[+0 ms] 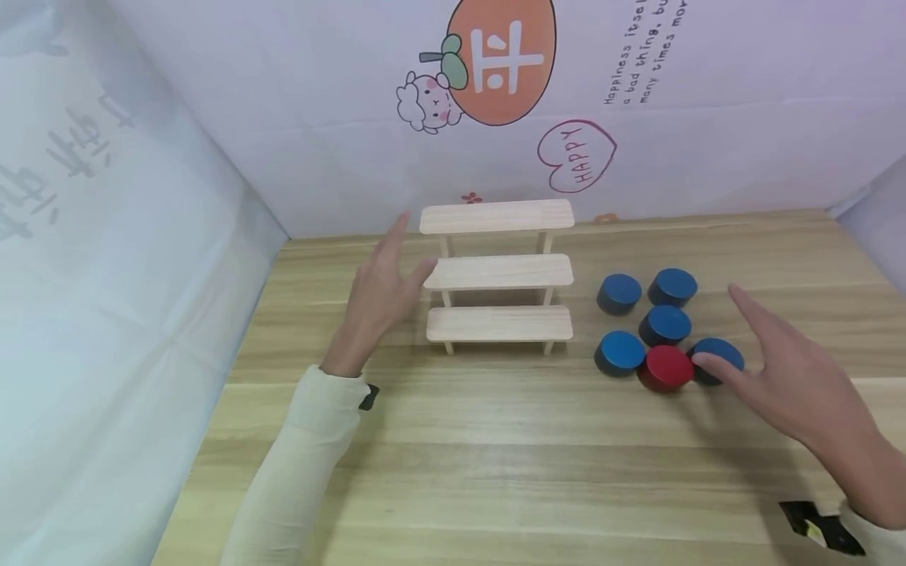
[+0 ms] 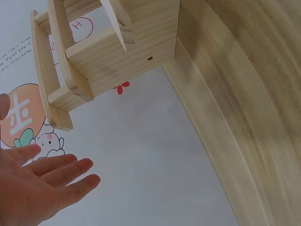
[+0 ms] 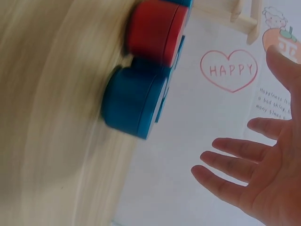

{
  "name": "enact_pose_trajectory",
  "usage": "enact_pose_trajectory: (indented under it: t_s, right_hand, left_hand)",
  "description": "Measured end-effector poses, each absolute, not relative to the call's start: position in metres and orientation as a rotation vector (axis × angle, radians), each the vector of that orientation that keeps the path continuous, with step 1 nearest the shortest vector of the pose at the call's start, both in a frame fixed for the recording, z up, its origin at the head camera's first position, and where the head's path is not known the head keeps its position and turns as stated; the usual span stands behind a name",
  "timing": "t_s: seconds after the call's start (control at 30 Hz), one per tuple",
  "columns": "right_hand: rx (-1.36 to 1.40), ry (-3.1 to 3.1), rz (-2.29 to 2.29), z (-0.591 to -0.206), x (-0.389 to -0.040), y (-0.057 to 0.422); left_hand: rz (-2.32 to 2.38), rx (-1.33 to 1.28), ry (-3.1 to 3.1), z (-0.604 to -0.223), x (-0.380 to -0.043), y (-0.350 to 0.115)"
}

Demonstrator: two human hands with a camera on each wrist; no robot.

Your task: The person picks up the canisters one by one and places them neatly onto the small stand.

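A small wooden rack [image 1: 499, 271] with three stepped shelves stands toward the back of the table. My left hand [image 1: 382, 291] is at its left side, fingers extended, thumb overlapping the middle shelf's end in the head view. To the right of the rack sit several round blue tins [image 1: 620, 352] and one red tin [image 1: 666, 369] at the front of the group. Over the right of this group hovers my right hand [image 1: 807, 377], its fingers spread and holding nothing. In the right wrist view, the palm of that hand [image 3: 268, 169] faces the red tin [image 3: 155, 30] and a blue tin [image 3: 134, 101].
The wood-grain table [image 1: 481, 472] runs up to a white printed cloth [image 1: 340, 141] hanging behind the rack. Another white cloth [image 1: 106, 275] hangs along the left side. A dark band [image 1: 821, 528] shows at the right sleeve.
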State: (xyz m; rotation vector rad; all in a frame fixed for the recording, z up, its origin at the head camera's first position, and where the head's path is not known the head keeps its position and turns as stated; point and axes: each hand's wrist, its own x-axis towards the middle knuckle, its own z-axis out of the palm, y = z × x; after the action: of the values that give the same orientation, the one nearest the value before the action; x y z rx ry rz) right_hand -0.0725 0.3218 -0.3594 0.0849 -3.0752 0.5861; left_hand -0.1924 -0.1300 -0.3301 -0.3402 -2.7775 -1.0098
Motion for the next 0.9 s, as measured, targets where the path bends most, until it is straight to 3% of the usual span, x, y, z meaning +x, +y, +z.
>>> enact_pose_trajectory:
  t_s: [0.9]
  right_hand:
    - [0.241, -3.137, 0.808, -0.388, -0.075, 0.373]
  left_hand:
    - [-1.210, -0.376, -2.755, -0.337, -0.214, -0.132]
